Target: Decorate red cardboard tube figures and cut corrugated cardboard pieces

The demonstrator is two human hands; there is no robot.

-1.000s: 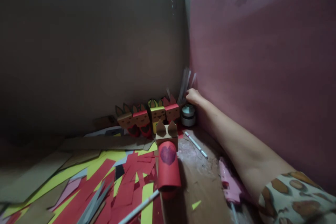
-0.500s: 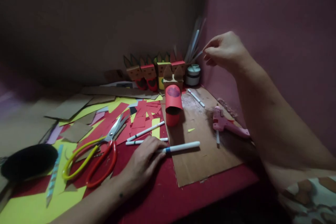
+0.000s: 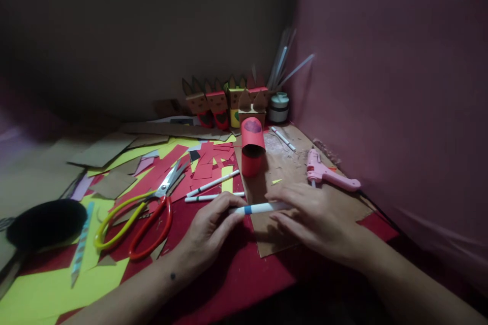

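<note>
A white marker (image 3: 261,208) with a blue band lies level between my two hands, above the cardboard's left edge. My left hand (image 3: 213,223) pinches its left end between thumb and fingers. Round its right end are the thumb and fingers of my right hand (image 3: 308,213), which hide the tip. Just beyond the marker stands a red paper roll figure (image 3: 252,134) with a purple heart and a brown cardboard head with pointed ears. Two more white markers (image 3: 213,184) lie behind my left hand. A pink glue gun (image 3: 324,172) rests behind my right hand.
Scissors (image 3: 162,190) with yellow and red handles lie left, near a pencil (image 3: 82,246) and a black oval object (image 3: 48,226). Paper scraps (image 3: 204,162) cover the left side. Several similar figures (image 3: 217,104) stand behind, beside a jar (image 3: 279,106) and clear sticks (image 3: 280,63). Walls bound the table.
My right hand has come down from the clear sticks by the jar to the right end of the marker. One stick now leans out to the right. My left hand keeps its hold.
</note>
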